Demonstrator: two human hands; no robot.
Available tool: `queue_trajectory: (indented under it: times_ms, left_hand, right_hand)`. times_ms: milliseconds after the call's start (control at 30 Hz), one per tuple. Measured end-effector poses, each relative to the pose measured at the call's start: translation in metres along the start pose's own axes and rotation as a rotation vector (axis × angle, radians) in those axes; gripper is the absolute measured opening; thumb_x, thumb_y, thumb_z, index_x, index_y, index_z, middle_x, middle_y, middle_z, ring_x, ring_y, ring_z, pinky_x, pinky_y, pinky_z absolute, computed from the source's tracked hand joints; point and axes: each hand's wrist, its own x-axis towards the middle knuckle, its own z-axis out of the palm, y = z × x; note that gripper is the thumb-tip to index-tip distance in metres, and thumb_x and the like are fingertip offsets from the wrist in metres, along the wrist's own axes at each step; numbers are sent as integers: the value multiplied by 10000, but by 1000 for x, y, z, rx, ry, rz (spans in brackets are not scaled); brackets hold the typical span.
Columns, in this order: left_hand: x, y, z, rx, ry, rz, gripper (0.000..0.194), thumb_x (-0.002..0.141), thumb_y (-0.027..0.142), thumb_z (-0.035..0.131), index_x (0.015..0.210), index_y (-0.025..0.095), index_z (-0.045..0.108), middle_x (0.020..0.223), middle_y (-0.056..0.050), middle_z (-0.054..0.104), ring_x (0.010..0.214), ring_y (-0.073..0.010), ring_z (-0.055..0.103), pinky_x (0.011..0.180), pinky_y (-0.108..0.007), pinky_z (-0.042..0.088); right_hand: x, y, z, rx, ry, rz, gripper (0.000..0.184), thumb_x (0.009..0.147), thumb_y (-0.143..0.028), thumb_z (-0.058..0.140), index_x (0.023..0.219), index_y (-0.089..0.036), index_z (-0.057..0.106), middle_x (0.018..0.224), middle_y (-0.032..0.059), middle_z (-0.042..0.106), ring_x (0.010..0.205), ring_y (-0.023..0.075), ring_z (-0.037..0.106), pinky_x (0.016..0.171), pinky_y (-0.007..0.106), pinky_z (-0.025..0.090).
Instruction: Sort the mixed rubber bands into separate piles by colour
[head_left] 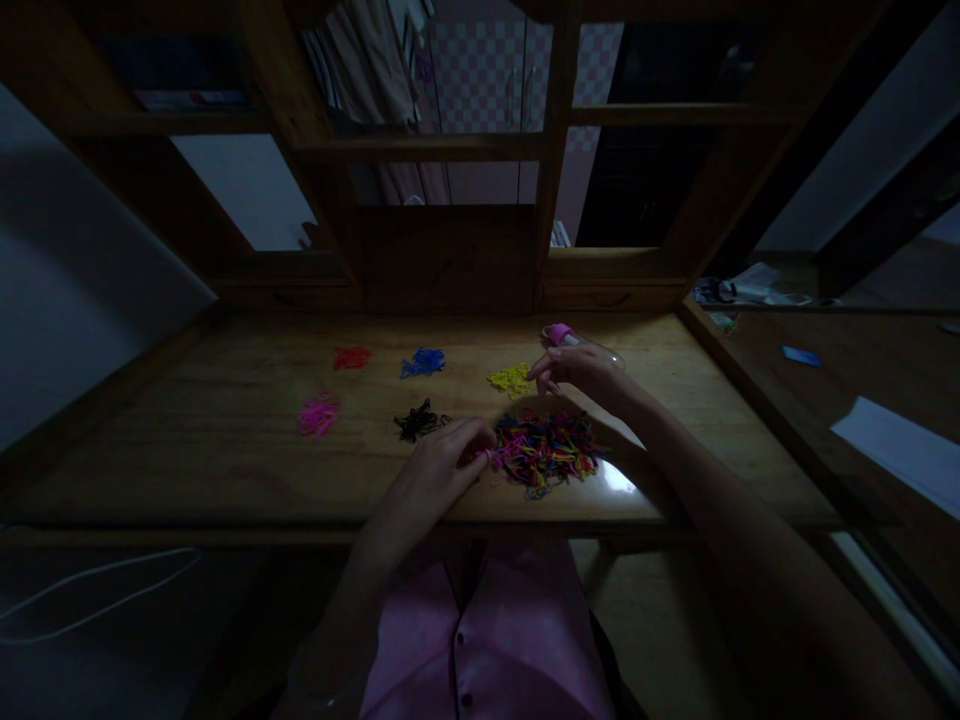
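Note:
A mixed heap of multicoloured rubber bands (pixel 551 450) lies near the table's front edge. At its left side my left hand (pixel 442 465) pinches pink rubber bands (pixel 491 458) between thumb and fingers. My right hand (pixel 577 368) hovers just right of the yellow rubber bands (pixel 510 379), its fingers loosely bent and apart, with nothing visible in them. Separate small piles spread to the left: black bands (pixel 416 420) beside my left hand, blue bands (pixel 424 362) behind them, red bands (pixel 352 357) and pink bands (pixel 319 414) farther left.
Behind my right hand lies a pink-capped item (pixel 559 334), partly hidden. A wooden shelf unit (pixel 450 260) rises along the table's back. On the right, a lower surface carries white paper (pixel 900 450) and a small blue card (pixel 801 356).

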Motion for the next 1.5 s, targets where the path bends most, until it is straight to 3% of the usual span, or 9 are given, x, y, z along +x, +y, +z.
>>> queue_trajectory:
  times_ms: [200, 533, 833, 1067, 1133, 1233, 1367, 1500]
  left_hand:
    - [4, 5, 5, -4, -59, 38, 175, 901, 158, 529, 988, 219, 668, 991, -37, 675, 929, -192, 635, 849, -320, 488]
    - [4, 5, 7, -18, -91, 37, 120, 894, 157, 538, 945, 214, 631, 969, -21, 640, 907, -184, 604, 810, -300, 466]
    - [3, 0, -2, -23, -15, -3, 120, 827, 139, 557, 900, 202, 627, 912, -7, 649, 832, -162, 607, 751, -261, 440]
    - [-13, 1, -20, -226, -36, -121, 73, 823, 201, 597, 882, 199, 641, 868, 7, 673, 787, -135, 636, 694, -209, 481]
    - [-22, -12, -33, -220, 0, -201, 90, 831, 253, 607, 898, 199, 635, 874, 3, 679, 804, -144, 651, 705, -215, 501]
    - [-39, -49, -62, -99, 170, -331, 180, 840, 339, 605, 943, 192, 615, 914, -8, 683, 835, -164, 662, 765, -263, 524]
    - [-62, -109, -102, 327, 415, -480, 217, 833, 345, 587, 981, 189, 619, 955, -11, 664, 843, -180, 648, 816, -327, 529]
    - [-75, -143, -116, 516, 506, -388, 222, 858, 366, 550, 1025, 249, 640, 1014, 23, 673, 929, -183, 644, 898, -354, 524]
  right_hand:
    - [-2, -2, 1, -13, 3, -6, 353, 896, -405, 554, 840, -119, 753, 731, 100, 684, 630, 155, 560, 636, 314, 448]
    - [-1, -1, 0, -20, -8, -12, 329, 901, -382, 547, 841, -139, 761, 731, 99, 689, 635, 162, 553, 630, 324, 451]
    - [-2, -1, -1, -5, -22, -7, 329, 905, -372, 554, 849, -121, 759, 736, 97, 689, 641, 152, 566, 635, 302, 444]
    - [-1, -1, -1, 13, -30, -6, 311, 911, -334, 548, 843, -119, 763, 739, 104, 696, 642, 153, 570, 634, 303, 445]
    - [-1, 0, -2, 17, -31, -14, 308, 907, -333, 555, 857, -112, 763, 742, 105, 695, 641, 150, 570, 630, 300, 444]
    - [-1, 1, -2, 13, -29, -14, 313, 901, -349, 559, 859, -113, 760, 748, 101, 693, 638, 150, 569, 633, 303, 449]
    - [0, 3, -2, -6, -20, -3, 317, 898, -370, 561, 862, -125, 760, 748, 94, 686, 638, 152, 566, 633, 306, 454]
    - [1, 6, -2, -4, -23, 0, 331, 896, -380, 567, 859, -111, 756, 735, 97, 672, 635, 150, 561, 623, 299, 454]
